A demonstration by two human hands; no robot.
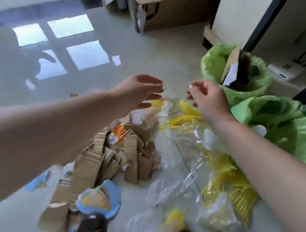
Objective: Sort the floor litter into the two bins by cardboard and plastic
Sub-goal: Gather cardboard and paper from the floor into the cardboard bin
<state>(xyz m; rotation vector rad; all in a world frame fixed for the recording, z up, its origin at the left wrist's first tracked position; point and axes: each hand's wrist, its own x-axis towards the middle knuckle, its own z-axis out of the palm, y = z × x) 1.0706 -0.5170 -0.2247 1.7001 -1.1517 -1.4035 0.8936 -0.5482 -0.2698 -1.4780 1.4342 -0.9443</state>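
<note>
Right hand [207,102]: thumb and forefinger are pinched together on a small pale scrap [190,86], too small and blurred to identify; a thin film of clear plastic may trail from it, but this cannot be confirmed. The remaining fingers curl loosely beneath. The hand is raised above the floor, just beside the farther bin.

Left hand [142,90]: fingers spread apart and slightly curved, palm turned toward the right hand, holding nothing. It hovers above the far end of the litter, near the right hand but not touching it.

Below the hands, on the pale floor [137,54]: torn cardboard strips [114,157] lie heaped beneath the left forearm, with a blue and yellow printed piece [100,200] at the near end. To their right lie crumpled clear plastic sheets [181,176], mixed with yellow plastic netting [234,188].

At right stand two bins lined with green bags. The farther bin [214,65] holds an upright piece of cardboard. The nearer bin [302,135] has a pale item at its left rim; its contents are otherwise unclear.

Background: an open cardboard box [171,8] stands on the floor, well apart from the litter.
</note>
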